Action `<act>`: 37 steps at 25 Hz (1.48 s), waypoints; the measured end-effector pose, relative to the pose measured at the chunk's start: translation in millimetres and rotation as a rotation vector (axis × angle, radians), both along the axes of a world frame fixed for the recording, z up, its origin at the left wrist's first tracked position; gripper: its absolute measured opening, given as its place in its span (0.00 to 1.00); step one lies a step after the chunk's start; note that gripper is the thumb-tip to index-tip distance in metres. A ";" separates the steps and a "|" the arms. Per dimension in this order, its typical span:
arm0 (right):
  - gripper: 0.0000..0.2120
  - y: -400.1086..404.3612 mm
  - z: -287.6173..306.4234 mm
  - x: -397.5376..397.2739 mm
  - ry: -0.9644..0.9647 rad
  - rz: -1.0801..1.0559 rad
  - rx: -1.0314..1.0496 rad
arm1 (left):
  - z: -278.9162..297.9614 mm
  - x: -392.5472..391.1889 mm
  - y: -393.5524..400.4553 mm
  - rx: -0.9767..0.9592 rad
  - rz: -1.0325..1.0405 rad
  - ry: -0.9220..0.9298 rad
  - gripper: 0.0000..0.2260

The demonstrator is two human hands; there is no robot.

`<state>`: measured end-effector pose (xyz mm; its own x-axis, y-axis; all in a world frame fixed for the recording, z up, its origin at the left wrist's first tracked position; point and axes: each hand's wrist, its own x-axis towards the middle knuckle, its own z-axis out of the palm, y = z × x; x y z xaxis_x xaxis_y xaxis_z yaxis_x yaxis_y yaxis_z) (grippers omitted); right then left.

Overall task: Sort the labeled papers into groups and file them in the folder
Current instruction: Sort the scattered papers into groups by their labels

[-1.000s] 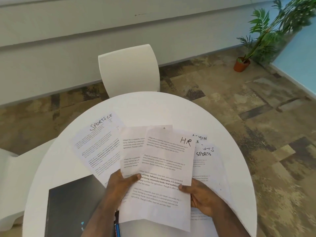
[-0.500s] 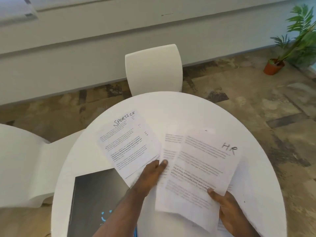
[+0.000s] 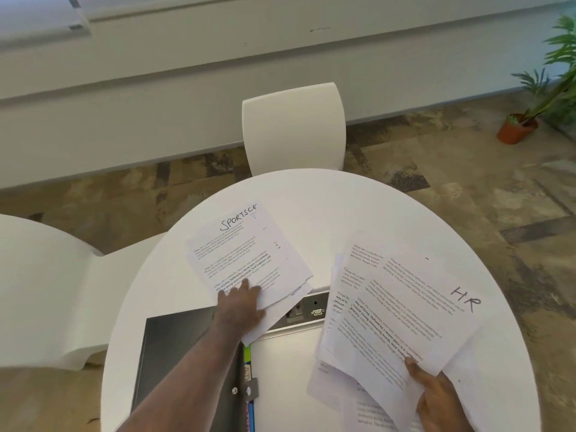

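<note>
- We see the right hand (image 3: 436, 397) pinching a fanned sheaf of papers (image 3: 396, 313) at its near corner — the thumb lies on top of the front sheet, the other fingers are hidden underneath.
- The front sheet of that sheaf is thin white printed paper with "HR" handwritten in dark marker near its far right corner; its long axis runs from the thumb up and leftward, away from us, and the sheets behind it splay out to the left of the grip.
- More loose sheets (image 3: 352, 397) lie flat just left of the right wrist, partly under the held sheaf.
- The left hand (image 3: 241, 307) rests on a second small pile of papers (image 3: 246, 254), fingers fairly straight and spread on the top sheet; whether the thumb tucks under the edge we cannot tell.
- That pile is marked "SPORTSCE" at its far end — its long axis points from the fingertips away and slightly left, and the sheets are a little offset from one another.
- Under the left forearm lies the folder (image 3: 177, 347), flat, dark grey and matte, with a metal clip (image 3: 249, 389) at its right edge.
- Everything sits on a smooth, round white table (image 3: 343, 207); between the two hands a grey socket panel (image 3: 311, 307) is set into the top.
</note>
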<state>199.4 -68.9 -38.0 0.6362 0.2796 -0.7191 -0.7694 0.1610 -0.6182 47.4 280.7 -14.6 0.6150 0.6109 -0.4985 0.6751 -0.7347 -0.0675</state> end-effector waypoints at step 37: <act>0.23 -9.2 -18.5 -1.0 -0.054 -0.029 0.010 | 59.6 39.7 -22.7 0.140 -0.106 -0.376 0.17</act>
<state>198.4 -78.1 -56.5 0.6822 0.2673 -0.6805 -0.7296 0.1894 -0.6571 87.1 258.0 45.0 0.8016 0.5804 -0.1434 0.5928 -0.8027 0.0647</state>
